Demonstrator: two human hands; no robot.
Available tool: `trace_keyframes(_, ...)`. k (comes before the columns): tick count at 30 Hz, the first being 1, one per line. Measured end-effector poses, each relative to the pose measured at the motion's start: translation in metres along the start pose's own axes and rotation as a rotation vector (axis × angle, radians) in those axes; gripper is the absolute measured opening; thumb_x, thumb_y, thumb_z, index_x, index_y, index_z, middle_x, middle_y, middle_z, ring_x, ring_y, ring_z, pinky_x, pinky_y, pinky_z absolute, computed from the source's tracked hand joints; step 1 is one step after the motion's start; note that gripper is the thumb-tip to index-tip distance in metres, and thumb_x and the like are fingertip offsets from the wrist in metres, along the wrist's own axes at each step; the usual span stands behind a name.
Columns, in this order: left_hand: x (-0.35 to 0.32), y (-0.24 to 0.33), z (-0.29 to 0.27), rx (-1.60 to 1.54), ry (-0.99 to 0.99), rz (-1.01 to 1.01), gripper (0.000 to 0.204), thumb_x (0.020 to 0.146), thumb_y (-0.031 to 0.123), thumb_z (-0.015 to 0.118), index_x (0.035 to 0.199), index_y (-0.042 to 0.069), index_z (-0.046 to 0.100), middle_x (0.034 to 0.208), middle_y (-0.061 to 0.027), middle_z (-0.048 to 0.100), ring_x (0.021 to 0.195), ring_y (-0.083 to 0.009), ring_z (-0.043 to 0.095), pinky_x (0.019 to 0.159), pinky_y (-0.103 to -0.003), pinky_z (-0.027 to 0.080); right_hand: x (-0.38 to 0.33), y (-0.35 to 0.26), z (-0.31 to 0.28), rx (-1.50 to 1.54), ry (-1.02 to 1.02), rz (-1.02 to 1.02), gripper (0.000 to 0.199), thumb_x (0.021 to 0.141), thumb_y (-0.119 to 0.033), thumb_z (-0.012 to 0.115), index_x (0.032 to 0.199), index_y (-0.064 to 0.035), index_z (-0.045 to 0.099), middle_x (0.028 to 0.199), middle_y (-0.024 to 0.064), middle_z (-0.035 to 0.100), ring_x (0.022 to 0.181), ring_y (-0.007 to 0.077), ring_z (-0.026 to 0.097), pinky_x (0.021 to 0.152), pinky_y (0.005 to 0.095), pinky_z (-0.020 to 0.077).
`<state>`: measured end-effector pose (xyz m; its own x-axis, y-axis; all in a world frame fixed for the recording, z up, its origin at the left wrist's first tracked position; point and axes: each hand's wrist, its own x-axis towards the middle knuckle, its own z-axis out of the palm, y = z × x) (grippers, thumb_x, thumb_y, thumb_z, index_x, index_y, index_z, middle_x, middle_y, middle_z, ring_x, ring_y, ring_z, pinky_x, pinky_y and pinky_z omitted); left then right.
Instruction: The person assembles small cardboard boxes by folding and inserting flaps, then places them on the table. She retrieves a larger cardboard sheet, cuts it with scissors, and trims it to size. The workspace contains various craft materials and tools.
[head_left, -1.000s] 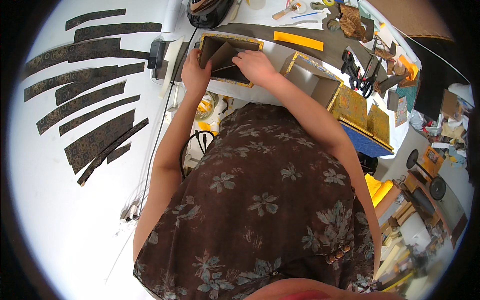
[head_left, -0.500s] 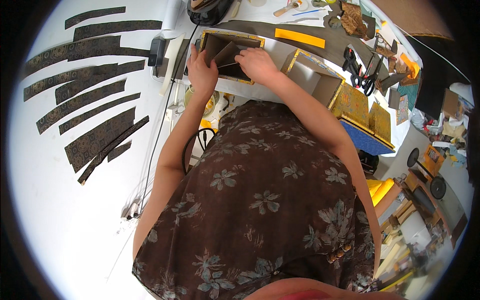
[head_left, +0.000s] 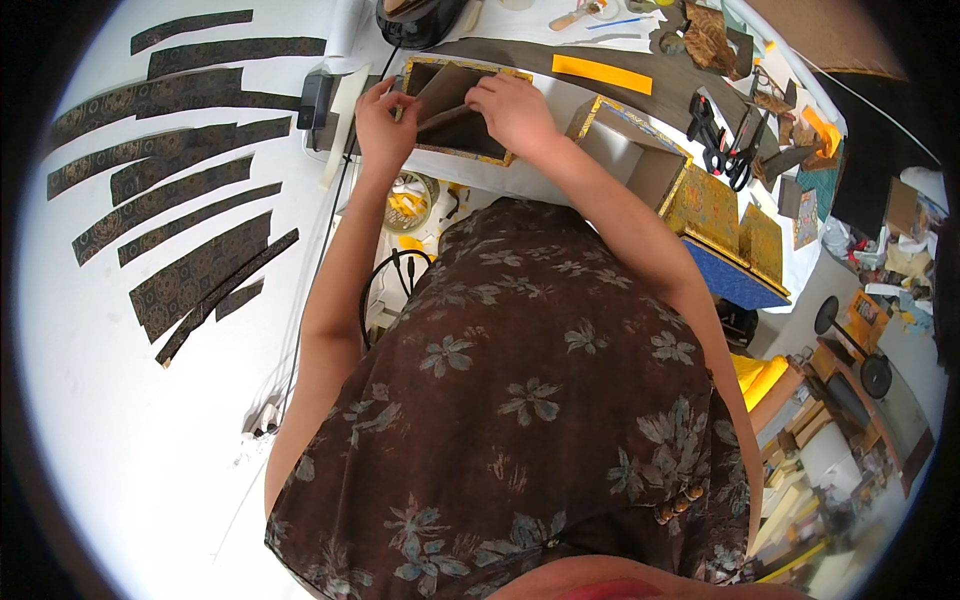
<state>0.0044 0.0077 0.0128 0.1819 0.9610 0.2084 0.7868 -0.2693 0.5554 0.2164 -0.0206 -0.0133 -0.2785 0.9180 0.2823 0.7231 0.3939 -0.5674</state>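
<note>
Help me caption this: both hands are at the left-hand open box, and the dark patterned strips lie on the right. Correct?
Wrong side: the head view shows the dark patterned strips lying on the left. The left hand and right hand are at the left-hand open box.

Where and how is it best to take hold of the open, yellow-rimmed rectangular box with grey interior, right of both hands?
Perhaps pinch the far wall of the open yellow-rimmed box from above, thumb inside: its mouth faces up, so the rim is exposed, while the right forearm crosses by its near side.
</note>
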Motion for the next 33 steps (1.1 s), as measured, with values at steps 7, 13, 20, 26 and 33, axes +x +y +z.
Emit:
trace_keyframes(7, 0.012, 0.041, -0.066, -0.446, -0.339, -0.086, 0.017, 0.096, 0.016, 0.056, 0.091, 0.000, 0.053, 0.069, -0.0016, 0.054, 0.065, -0.0062, 0.043, 0.056, -0.022, 0.035, 0.030, -0.025, -0.054, 0.074, 0.293, -0.140, 0.010, 0.075, -0.004, 0.065, 0.084, -0.0084, 0.062, 0.084, 0.0027, 0.062, 0.083, 0.0245, 0.059, 0.072, 0.0357, 0.0490)
trace_keyframes(13, 0.010, 0.097, -0.096, -0.435, -0.300, 0.077, 0.012, 0.089, 0.005, 0.063, 0.100, 0.000, 0.059, 0.073, -0.0041, 0.062, 0.067, -0.0055, 0.050, 0.062, -0.020, 0.041, 0.036, -0.046, -0.092, 0.038, 0.354, -0.197, 0.017, 0.074, -0.004, 0.064, 0.090, -0.0096, 0.061, 0.086, 0.0017, 0.061, 0.087, 0.0229, 0.060, 0.080, 0.0361, 0.0469)
trace_keyframes(20, 0.000, 0.113, -0.117, -0.530, -0.257, 0.013, 0.009, 0.087, 0.002, 0.065, 0.095, 0.000, 0.062, 0.076, -0.0028, 0.068, 0.071, -0.0040, 0.061, 0.063, -0.021, 0.047, 0.019, -0.054, -0.135, 0.219, 0.613, -0.094, 0.061, 0.070, -0.017, 0.082, 0.121, -0.0079, 0.051, 0.100, 0.0112, 0.062, 0.092, 0.0296, 0.063, 0.085, 0.0367, 0.0488)
trace_keyframes(26, -0.002, 0.124, -0.118, -1.039, -0.220, -0.192, 0.015, 0.090, 0.001, 0.061, 0.105, 0.001, 0.059, 0.086, -0.0035, 0.069, 0.077, -0.0056, 0.062, 0.071, -0.020, 0.048, -0.036, -0.047, -0.146, 0.823, 0.451, 0.280, 0.054, 0.082, -0.015, 0.074, 0.125, -0.0023, 0.045, 0.108, 0.0110, 0.064, 0.089, 0.0165, 0.065, 0.075, 0.0306, 0.0534)
trace_keyframes(33, -0.009, 0.124, -0.089, -1.069, -0.408, -0.208, 0.023, 0.095, 0.005, 0.054, 0.118, 0.004, 0.053, 0.105, -0.0069, 0.066, 0.091, -0.0110, 0.063, 0.079, -0.025, 0.049, -0.065, -0.054, -0.112, 1.403, 0.421, 0.479, 0.033, 0.096, -0.012, 0.056, 0.127, -0.0048, 0.048, 0.115, 0.0054, 0.062, 0.100, 0.0112, 0.058, 0.085, 0.0281, 0.0490)
